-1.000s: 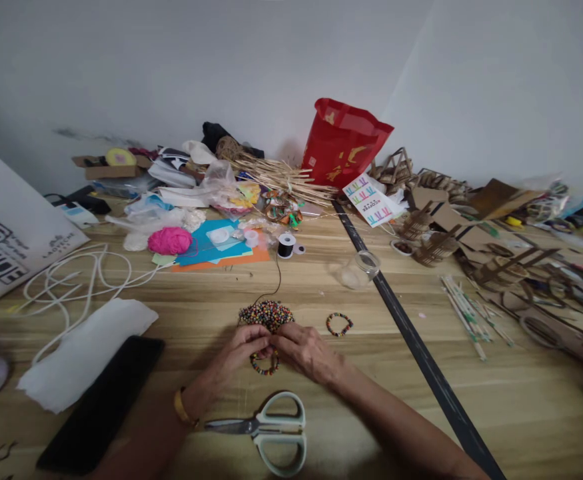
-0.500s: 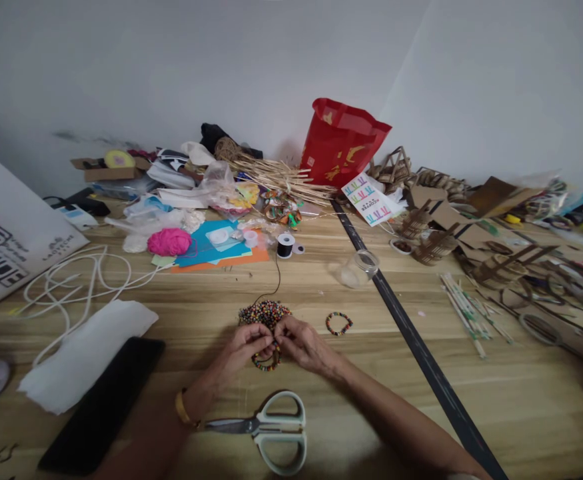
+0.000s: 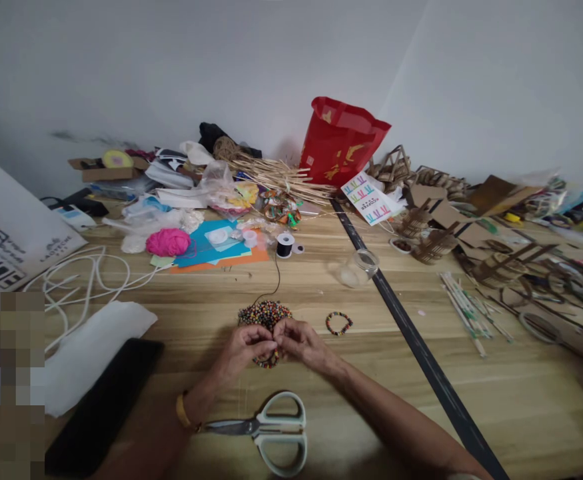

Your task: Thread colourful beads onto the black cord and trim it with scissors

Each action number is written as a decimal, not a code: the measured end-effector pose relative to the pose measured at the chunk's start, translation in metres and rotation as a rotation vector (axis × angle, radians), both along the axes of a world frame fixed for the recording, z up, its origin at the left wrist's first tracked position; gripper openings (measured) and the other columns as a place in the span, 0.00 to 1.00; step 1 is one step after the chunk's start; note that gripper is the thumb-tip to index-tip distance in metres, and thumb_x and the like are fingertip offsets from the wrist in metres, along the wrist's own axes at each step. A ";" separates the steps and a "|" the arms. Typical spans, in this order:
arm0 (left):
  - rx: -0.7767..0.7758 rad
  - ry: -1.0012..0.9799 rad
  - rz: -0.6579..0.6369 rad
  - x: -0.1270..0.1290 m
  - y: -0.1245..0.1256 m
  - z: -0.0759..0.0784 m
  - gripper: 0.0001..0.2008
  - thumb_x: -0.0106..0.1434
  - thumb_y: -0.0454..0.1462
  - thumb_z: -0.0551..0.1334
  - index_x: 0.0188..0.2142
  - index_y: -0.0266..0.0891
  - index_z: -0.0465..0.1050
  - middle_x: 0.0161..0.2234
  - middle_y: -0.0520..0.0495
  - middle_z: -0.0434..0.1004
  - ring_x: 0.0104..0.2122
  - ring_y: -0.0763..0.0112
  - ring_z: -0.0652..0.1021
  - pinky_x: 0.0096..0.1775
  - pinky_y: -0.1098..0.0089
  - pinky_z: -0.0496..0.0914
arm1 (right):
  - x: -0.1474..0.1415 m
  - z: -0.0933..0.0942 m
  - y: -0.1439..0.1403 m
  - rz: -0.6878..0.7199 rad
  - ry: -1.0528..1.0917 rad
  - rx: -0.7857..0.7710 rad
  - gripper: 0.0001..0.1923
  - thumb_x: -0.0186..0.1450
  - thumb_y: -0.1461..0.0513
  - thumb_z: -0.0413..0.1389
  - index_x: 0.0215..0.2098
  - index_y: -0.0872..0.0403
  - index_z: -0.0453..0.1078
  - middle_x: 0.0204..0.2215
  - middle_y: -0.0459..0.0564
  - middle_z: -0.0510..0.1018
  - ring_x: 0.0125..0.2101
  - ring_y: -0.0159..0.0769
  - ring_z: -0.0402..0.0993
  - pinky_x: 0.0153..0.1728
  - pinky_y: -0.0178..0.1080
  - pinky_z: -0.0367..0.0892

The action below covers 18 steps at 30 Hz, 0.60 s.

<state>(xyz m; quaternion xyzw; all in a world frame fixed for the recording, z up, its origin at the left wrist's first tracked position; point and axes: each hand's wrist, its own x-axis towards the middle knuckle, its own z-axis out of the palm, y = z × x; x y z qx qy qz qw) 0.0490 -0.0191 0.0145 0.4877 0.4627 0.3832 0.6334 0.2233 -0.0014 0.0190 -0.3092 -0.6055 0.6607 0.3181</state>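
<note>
My left hand [image 3: 252,345] and my right hand [image 3: 302,341] meet fingertip to fingertip, both closed in a pinch. Between them they grip a beaded string [image 3: 267,364], whose multicoloured loop hangs just below the fingers. The exact spot they pinch is hidden. Right behind the fingers lies a heap of small coloured beads [image 3: 266,311]. A thin black cord [image 3: 277,273] runs from a spool [image 3: 284,247] down to that heap. To the right of my right hand rests a finished-looking beaded bracelet [image 3: 339,324], lying flat in a ring.
Scissors [image 3: 280,427] lie near the front edge. A black phone-like slab [image 3: 106,400] and white paper [image 3: 101,347] are at left. A clear jar [image 3: 358,268] lies by the dark strip [image 3: 406,320]. Pink yarn [image 3: 168,243], a red bag [image 3: 344,143] and small woven baskets [image 3: 434,245] stand farther back.
My fingertips have drawn closer together, and less of the beaded loop shows below them. A blurred block now covers the lower left corner. Other things lie as before.
</note>
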 end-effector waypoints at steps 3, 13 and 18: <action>0.012 0.009 0.002 0.000 -0.001 0.003 0.10 0.47 0.41 0.68 0.23 0.34 0.75 0.20 0.51 0.74 0.22 0.73 0.71 0.27 0.73 0.64 | 0.001 -0.001 0.001 0.043 0.066 -0.090 0.22 0.57 0.46 0.60 0.30 0.57 0.66 0.21 0.43 0.68 0.20 0.26 0.63 0.24 0.31 0.65; 0.171 0.074 0.000 -0.002 -0.002 0.001 0.12 0.52 0.43 0.66 0.25 0.34 0.75 0.21 0.49 0.76 0.23 0.72 0.72 0.26 0.73 0.65 | 0.000 -0.008 0.005 0.003 0.105 -0.225 0.21 0.56 0.48 0.61 0.31 0.58 0.67 0.22 0.44 0.71 0.20 0.24 0.68 0.20 0.28 0.67; 0.193 0.071 0.057 -0.001 -0.001 -0.001 0.11 0.53 0.42 0.65 0.25 0.35 0.74 0.21 0.50 0.75 0.23 0.71 0.73 0.27 0.73 0.66 | -0.001 -0.009 0.004 -0.027 0.110 -0.172 0.21 0.56 0.49 0.62 0.32 0.58 0.67 0.22 0.44 0.73 0.20 0.25 0.70 0.20 0.27 0.67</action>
